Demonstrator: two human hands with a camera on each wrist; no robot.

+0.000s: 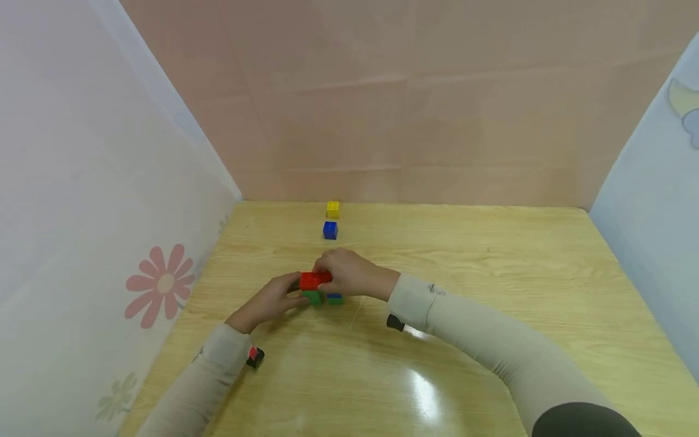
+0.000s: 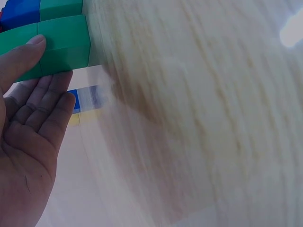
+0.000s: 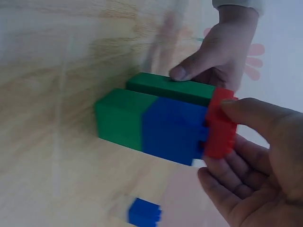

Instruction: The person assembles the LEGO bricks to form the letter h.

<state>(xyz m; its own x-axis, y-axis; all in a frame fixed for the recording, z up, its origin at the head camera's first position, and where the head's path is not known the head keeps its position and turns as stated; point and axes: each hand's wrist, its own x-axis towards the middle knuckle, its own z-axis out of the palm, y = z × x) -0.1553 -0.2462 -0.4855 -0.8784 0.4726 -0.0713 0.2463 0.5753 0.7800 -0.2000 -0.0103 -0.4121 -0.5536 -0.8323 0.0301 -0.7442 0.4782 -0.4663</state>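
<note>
Two toy brick columns stand side by side. One is green bricks (image 2: 66,45); the other has a blue brick (image 3: 170,127) on a green brick (image 3: 120,118). A red brick (image 3: 218,127) spans their tops, and studs show in a small gap between it and the blue brick. My right hand (image 1: 347,273) pinches this red brick between thumb and fingers. From the left, my left hand (image 1: 271,302) holds the green column, thumb on its near face and fingers behind. The right hand partly hides the columns in the head view.
A loose blue brick (image 1: 330,230) and a yellow brick (image 1: 333,210) lie farther back on the wooden table (image 1: 491,255). By the left sleeve is a small black and red object (image 1: 255,357). A black object (image 1: 395,322) shows beneath the right sleeve. Walls border the back and sides.
</note>
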